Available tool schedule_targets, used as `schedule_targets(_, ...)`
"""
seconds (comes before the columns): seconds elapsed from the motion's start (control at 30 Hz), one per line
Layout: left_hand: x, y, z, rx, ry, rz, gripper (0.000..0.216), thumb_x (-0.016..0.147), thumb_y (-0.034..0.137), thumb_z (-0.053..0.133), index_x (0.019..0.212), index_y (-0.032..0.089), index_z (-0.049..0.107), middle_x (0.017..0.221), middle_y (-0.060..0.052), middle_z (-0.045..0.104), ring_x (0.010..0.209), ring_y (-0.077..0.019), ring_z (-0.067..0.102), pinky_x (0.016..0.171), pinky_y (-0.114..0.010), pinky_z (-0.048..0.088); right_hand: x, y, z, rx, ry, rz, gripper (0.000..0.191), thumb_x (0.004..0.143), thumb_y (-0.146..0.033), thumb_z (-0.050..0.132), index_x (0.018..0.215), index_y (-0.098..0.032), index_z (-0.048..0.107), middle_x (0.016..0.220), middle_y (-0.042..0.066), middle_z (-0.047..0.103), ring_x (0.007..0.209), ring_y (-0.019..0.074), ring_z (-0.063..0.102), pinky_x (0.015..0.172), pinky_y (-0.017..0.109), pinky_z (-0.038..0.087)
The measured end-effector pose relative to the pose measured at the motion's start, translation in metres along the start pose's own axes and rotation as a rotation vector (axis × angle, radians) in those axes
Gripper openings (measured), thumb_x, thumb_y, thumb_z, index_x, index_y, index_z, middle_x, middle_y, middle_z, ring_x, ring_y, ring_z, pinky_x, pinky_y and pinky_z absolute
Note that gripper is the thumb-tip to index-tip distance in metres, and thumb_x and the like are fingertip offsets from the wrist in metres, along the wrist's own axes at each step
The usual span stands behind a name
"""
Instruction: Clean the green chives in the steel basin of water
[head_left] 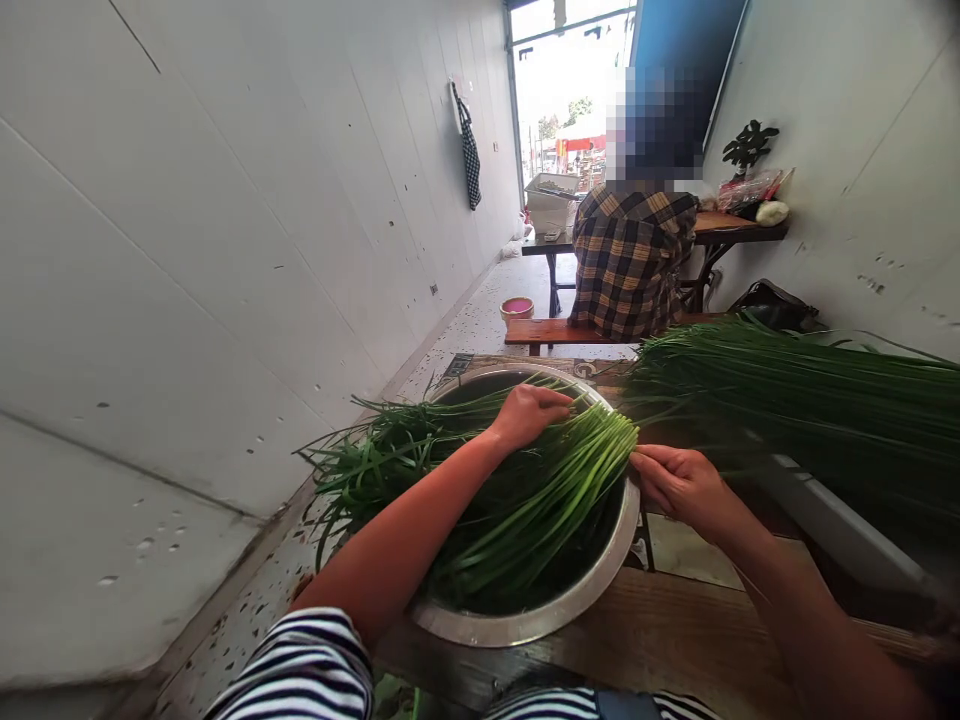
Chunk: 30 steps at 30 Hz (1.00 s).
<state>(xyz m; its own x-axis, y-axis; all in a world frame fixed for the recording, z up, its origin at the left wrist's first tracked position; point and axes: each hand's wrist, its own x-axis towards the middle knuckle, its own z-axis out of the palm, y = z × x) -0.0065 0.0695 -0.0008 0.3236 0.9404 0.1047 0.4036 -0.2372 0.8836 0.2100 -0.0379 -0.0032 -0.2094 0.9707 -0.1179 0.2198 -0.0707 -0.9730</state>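
Long green garlic chives (555, 480) lie in a round metal basin (517, 628), their pale cut ends at the basin's right rim and their leaves hanging over the left side. My left hand (525, 415) reaches across the basin, its fingers pinched on chive stalks near the pale ends. At the right rim, my right hand (686, 485) has its thumb and fingers pressed together at the tips of the stalk ends. What exactly sits between the right fingertips is too small to make out.
A large heap of chives (810, 400) lies to the right, above a grey tray edge (840, 520). The basin stands on a wooden table (675, 620). Ahead, a person in a plaid shirt (634, 260) sits on a bench (540, 332). A white wall (262, 250) runs along the left.
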Motion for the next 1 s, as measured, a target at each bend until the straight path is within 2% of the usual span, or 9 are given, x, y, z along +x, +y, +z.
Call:
schedule_targets(0.23,-0.007,0.012,0.010,-0.089,0.091,-0.022,0.023,0.069,0.025,0.069,0.089,0.015,0.076,0.086,-0.006,0.075,0.080,-0.0178,0.067,0.080,-0.028,0.051,0.000,0.002,0.000,0.027,0.004,0.015,0.044,0.078,-0.060,0.055,0.072,-0.017,0.055,0.041,-0.009,0.030,0.039,0.0051,0.023,0.038,0.022,0.015)
schedule_targets(0.43,-0.008,0.012,0.010,-0.192,0.082,-0.040,0.022,0.066,0.024,0.071,0.085,0.015,0.076,0.085,-0.006,0.075,0.079,-0.0172,0.067,0.080,-0.028,0.051,0.000,0.003,-0.001,-0.006,-0.004,0.002,0.043,0.079,-0.060,0.053,0.069,-0.018,0.052,0.042,-0.009,0.031,0.040,0.0049,0.023,0.038,0.022,0.015)
schedule_targets(1.0,-0.007,0.011,0.010,-0.189,0.099,-0.067,0.024,0.066,0.023,0.072,0.087,0.013,0.076,0.086,-0.007,0.075,0.079,-0.0175,0.067,0.080,-0.028,0.051,-0.005,-0.002,-0.001,-0.029,-0.003,-0.024,0.045,0.082,-0.060,0.051,0.065,-0.019,0.051,0.042,-0.008,0.030,0.041,0.0061,0.022,0.041,0.023,0.017)
